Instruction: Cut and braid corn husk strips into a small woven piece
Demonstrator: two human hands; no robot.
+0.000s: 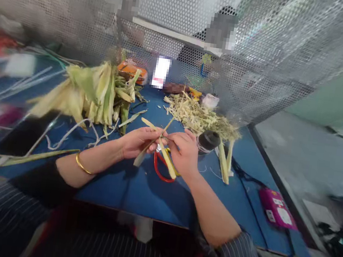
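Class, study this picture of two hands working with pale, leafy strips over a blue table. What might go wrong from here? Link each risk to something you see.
1. The crossed strips seem to be pinched between the left hand and the right hand, so they could slip out of line if either grip loosens.
2. The dark spool stands close beside the right hand and might get knocked.
3. The red looped handle below the strips could snag them.

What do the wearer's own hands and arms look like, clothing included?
The left hand and right hand are gloveless. A smooth gold-coloured bangle circles the left forearm; none shows on the right. The left sleeve is black, pale-pinstriped higher up; the right sleeve is dark with pale pinstripes.
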